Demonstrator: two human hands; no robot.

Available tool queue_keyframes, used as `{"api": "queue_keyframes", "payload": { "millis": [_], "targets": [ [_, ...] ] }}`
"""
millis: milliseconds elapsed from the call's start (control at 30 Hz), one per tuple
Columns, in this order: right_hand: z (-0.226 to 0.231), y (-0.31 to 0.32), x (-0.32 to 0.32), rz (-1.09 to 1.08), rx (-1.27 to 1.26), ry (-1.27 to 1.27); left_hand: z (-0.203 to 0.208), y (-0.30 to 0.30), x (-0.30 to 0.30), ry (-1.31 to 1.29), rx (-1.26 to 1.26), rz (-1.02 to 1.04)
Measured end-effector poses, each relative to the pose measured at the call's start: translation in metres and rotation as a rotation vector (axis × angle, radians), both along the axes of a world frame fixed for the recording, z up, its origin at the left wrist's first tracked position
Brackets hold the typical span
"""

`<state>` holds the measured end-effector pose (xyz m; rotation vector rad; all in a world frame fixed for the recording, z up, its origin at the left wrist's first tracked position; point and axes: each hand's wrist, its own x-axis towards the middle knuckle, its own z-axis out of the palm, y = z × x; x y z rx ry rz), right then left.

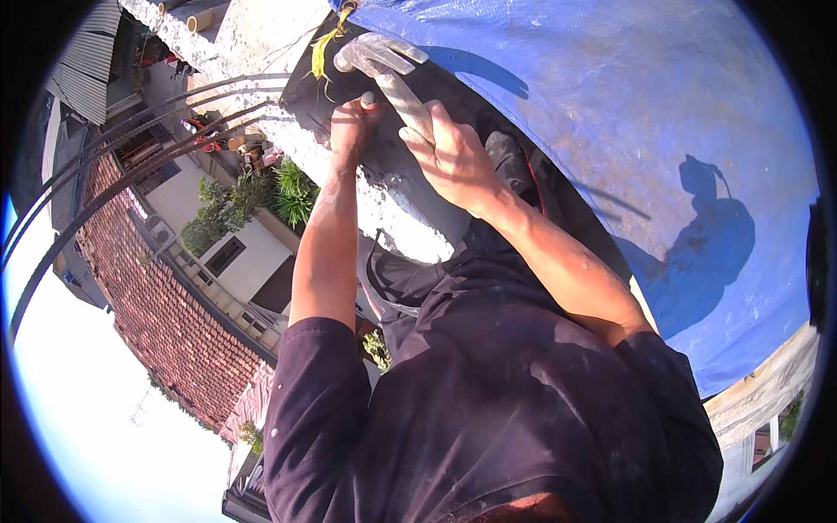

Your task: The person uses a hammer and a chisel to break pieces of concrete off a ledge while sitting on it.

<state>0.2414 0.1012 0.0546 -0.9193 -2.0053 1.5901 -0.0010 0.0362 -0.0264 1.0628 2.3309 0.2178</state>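
My right hand [458, 166] is wrapped round the pale handle of a claw hammer [403, 100]. The hammer's grey, whitened metal head lies up and to the left of that hand, above my left hand. My left hand [349, 131] is closed in a fist just left of the handle. At its top shows the dark, rounded end [368, 99] of something held upright; the rest is hidden by the fingers. Below both hands runs a rough, white-crusted masonry ledge [410, 218], partly in shadow.
A large blue tarpaulin [567, 70] spreads on the right, bearing my shadow. Yellow-green strips [321, 54] hang at its knotted corner. Dark cables [139, 166] cross on the left. Beyond the ledge, far below, are a tiled roof [166, 314], houses and bushes. A dark shoe [507, 157] is beside my right hand.
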Motion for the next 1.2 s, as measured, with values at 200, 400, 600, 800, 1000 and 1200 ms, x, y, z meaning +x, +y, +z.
{"api": "queue_keyframes", "payload": {
  "millis": [200, 400, 600, 800, 1000, 1200],
  "targets": [
    [-0.004, 0.013, -0.01, 0.149, -0.136, -0.179, 0.005, -0.009, -0.002, 0.076, 0.005, -0.059],
    [-0.009, 0.003, -0.009, 0.102, -0.096, -0.227, 0.0, -0.002, -0.003, 0.109, -0.057, -0.09],
    [0.031, 0.037, 0.018, 0.092, -0.271, -0.246, 0.006, -0.006, 0.0, 0.023, -0.087, -0.119],
    [0.038, 0.035, 0.036, 0.079, -0.33, -0.269, 0.013, -0.002, 0.001, -0.01, -0.116, -0.122],
    [0.029, 0.027, 0.035, 0.139, -0.327, -0.228, 0.012, -0.001, 0.002, 0.042, -0.171, -0.131],
    [0.041, 0.036, 0.025, 0.029, -0.177, -0.133, 0.014, 0.0, 0.004, 0.038, -0.164, -0.107]
  ]
}}
